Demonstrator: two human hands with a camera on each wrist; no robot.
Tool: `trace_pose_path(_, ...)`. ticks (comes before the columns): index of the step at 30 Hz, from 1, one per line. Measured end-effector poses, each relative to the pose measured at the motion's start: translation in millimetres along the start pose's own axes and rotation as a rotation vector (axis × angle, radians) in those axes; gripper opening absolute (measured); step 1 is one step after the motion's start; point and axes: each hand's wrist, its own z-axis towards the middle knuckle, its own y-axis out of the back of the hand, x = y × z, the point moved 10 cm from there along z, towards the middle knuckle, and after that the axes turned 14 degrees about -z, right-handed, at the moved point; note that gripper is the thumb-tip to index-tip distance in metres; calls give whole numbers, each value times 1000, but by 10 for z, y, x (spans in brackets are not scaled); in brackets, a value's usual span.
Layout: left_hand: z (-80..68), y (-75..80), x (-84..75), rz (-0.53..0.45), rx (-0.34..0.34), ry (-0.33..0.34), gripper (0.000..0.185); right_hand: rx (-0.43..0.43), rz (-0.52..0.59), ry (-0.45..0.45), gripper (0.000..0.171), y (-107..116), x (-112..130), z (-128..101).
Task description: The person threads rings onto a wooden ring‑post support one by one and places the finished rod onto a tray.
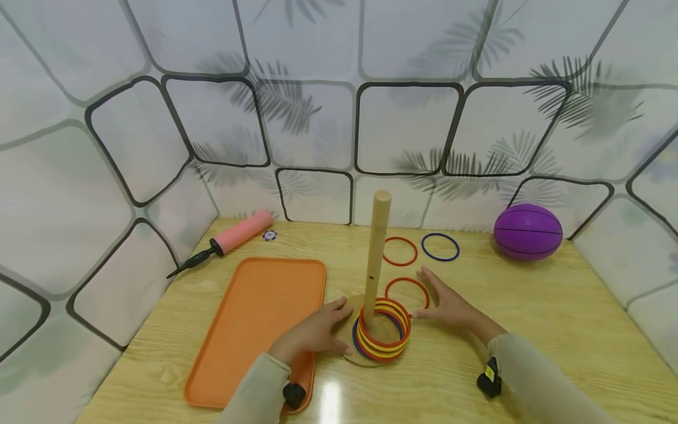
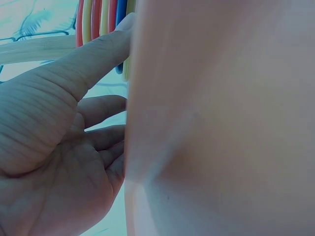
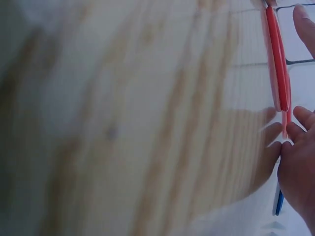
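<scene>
A wooden peg [image 1: 377,259] stands upright on a round wooden base [image 1: 346,333] in the head view. Several red, yellow and blue rings [image 1: 382,337] lie stacked round its foot. My left hand [image 1: 339,325] rests at the base's left edge, thumb on top, fingers relaxed; the left wrist view shows the thumb [image 2: 93,59] reaching towards the stacked rings [image 2: 101,19]. My right hand [image 1: 430,296] lies flat on the table right of the stand, fingers straight, touching a loose red ring [image 1: 406,281]. The red ring [image 3: 275,64] appears edge-on beside my fingers [image 3: 295,147].
An orange tray [image 1: 259,330] lies left of the stand. Another red ring [image 1: 399,251] and a blue ring [image 1: 440,247] lie behind the peg. A purple ball [image 1: 527,231] sits at the back right; a pink pump [image 1: 233,238] and a small chip [image 1: 269,235] at the back left.
</scene>
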Motion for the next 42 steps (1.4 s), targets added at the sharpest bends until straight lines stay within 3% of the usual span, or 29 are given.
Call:
trace_pose_path(7, -7, -27, 7, 1, 1, 0, 85, 34, -54, 28, 115, -78, 17, 1)
trace_pose_path(16, 1, -10, -11, -5, -2, -8, 85, -39, -146, 53, 109, -31, 92, 31)
trace_pose_path(42, 0, -13, -13, -8, 1, -18, 86, -61, -102, 8, 116, -6, 41, 60)
